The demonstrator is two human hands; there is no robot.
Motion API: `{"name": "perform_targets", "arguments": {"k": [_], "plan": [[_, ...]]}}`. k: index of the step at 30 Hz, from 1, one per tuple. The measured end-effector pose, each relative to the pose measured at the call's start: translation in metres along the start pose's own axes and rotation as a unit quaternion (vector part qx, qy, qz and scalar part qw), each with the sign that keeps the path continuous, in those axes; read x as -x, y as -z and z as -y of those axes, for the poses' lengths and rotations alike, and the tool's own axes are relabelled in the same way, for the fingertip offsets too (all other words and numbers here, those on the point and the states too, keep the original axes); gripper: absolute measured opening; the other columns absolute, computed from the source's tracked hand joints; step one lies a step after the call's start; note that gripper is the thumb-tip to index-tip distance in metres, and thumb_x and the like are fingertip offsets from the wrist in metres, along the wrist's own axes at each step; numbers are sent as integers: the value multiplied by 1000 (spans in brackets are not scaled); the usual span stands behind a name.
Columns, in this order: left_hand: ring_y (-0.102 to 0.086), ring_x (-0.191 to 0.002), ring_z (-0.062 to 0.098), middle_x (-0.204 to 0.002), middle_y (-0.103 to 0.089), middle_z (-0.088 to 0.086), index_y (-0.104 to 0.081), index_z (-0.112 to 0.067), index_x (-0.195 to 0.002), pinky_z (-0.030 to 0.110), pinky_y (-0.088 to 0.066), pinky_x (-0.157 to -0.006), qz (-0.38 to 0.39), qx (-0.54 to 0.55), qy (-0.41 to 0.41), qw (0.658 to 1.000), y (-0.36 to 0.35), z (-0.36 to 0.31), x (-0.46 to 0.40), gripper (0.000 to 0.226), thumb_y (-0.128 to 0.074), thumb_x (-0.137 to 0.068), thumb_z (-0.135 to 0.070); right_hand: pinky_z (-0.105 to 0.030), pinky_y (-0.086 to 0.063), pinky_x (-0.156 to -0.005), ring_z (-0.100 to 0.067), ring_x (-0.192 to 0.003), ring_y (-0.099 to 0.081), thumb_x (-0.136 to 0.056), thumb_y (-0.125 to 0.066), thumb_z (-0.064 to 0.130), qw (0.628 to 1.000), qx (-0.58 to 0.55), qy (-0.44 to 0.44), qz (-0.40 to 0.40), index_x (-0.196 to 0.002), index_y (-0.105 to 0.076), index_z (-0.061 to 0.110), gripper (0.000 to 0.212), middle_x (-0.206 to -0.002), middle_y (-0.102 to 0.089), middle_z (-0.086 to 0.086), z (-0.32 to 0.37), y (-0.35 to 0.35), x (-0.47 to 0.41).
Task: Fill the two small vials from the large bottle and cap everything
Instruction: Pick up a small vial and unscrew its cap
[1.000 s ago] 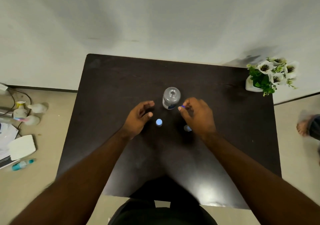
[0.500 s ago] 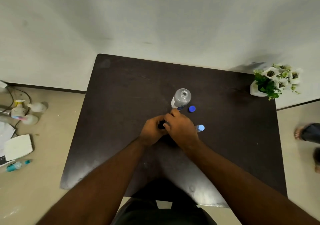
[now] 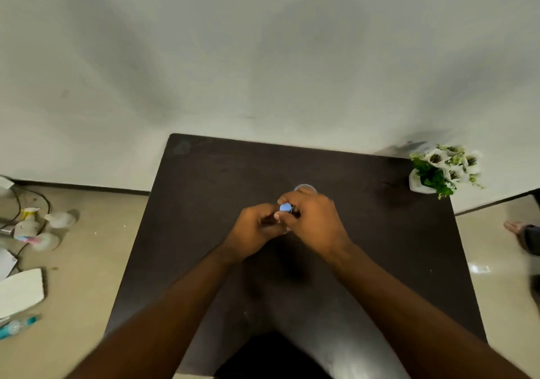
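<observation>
Counter (image 3: 204, 203), dark and square, fills the middle, its far edge against a pale wall, with bare surface left and right of the hands. Potted plant (image 3: 444, 171) sits at its far right corner. Left hand (image 3: 254, 229) and right hand (image 3: 312, 221) meet at centre, closed together around a blue-capped vial (image 3: 285, 208). Large bottle (image 3: 305, 188) peeks out just beyond them.

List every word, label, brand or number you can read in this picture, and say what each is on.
No text can be read.
Large bottle: almost wholly hidden behind the right hand; no label shows.
Blue cap between the hands: no print visible.
Tube and other items on the floor at left: too blurred to read.
</observation>
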State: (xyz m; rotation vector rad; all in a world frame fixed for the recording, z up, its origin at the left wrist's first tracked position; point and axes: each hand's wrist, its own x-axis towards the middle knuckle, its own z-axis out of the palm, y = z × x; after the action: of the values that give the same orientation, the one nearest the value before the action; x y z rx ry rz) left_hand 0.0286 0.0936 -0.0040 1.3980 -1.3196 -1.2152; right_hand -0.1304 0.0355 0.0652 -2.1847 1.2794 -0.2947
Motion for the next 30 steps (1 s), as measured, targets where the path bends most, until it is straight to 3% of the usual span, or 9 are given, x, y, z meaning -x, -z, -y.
{"name": "perform_targets", "arguments": {"k": [2, 6, 11, 14, 18, 23, 27, 30], "plan": [[-77, -85, 15, -91, -79, -1, -75, -25, -93, 25, -58, -76, -3, 5, -43, 999, 14, -41, -13, 13, -78, -88, -13, -9, -44, -77, -6, -90, -67, -83, -79, 33, 997, -28, 31, -61, -107, -73, 28, 25, -103, -71, 11, 19, 38, -10], [-78, -82, 26, -89, -78, 13, -74, -6, -99, 33, -62, -75, -44, 32, -119, 991, 36, -137, -44, 15, -79, -90, -16, -12, -50, -63, -1, -70, -67, -77, -82, 34, 981, -87, 68, -158, -91, -67, 31, 21, -76, -68, 20, 65, 129, -28], [-78, -85, 29, -90, -79, 11, -80, -12, -102, 35, -65, -71, -74, 48, -201, 976, 42, -257, -71, 12, -77, -92, -17, -7, -45, -58, -1, -63, -64, -77, -84, 36, 951, -130, 125, -252, -82, -67, 30, 19, -75, -69, 20, 114, 233, -35], [-78, -80, 26, -82, -79, 9, -81, -15, -94, 33, -65, -67, -80, 39, -249, 964, 37, -319, -78, 7, -78, -91, -20, -11, -44, -56, 0, -57, -59, -71, -86, 44, 931, -133, 152, -304, -78, -66, 27, 27, -71, -67, 18, 138, 287, -28], [-78, -79, 27, -79, -78, 12, -80, -6, -91, 34, -65, -66, -84, 42, -285, 954, 25, -386, -80, 14, -79, -91, -20, -23, -54, -61, -3, -60, -63, -68, -88, 43, 912, -107, 167, -359, -76, -67, 26, 28, -70, -70, 12, 160, 347, -12], [-77, -76, 23, -82, -76, 18, -80, -4, -93, 38, -65, -67, -70, 54, -297, 951, 11, -431, -73, 14, -79, -91, -18, -27, -59, -68, -6, -69, -71, -71, -89, 35, 906, -129, 197, -351, -76, -72, 25, 21, -74, -74, 12, 166, 392, 8], [-77, -78, 25, -86, -77, 21, -81, -7, -95, 36, -64, -68, -56, 80, -297, 950, 6, -442, -66, 10, -77, -92, -15, -41, -62, -85, -12, -84, -76, -80, -82, 16, 911, -171, 245, -285, -84, -75, 19, 9, -86, -79, 5, 162, 407, 17], [-78, -80, 26, -88, -78, 20, -82, -9, -98, 34, -64, -69, -57, 80, -298, 949, 3, -446, -61, 11, -75, -93, -16, -39, -59, -92, -11, -98, -74, -89, -74, 14, 916, -181, 267, -237, -95, -73, 20, 9, -102, -78, 6, 158, 412, 21]]}}
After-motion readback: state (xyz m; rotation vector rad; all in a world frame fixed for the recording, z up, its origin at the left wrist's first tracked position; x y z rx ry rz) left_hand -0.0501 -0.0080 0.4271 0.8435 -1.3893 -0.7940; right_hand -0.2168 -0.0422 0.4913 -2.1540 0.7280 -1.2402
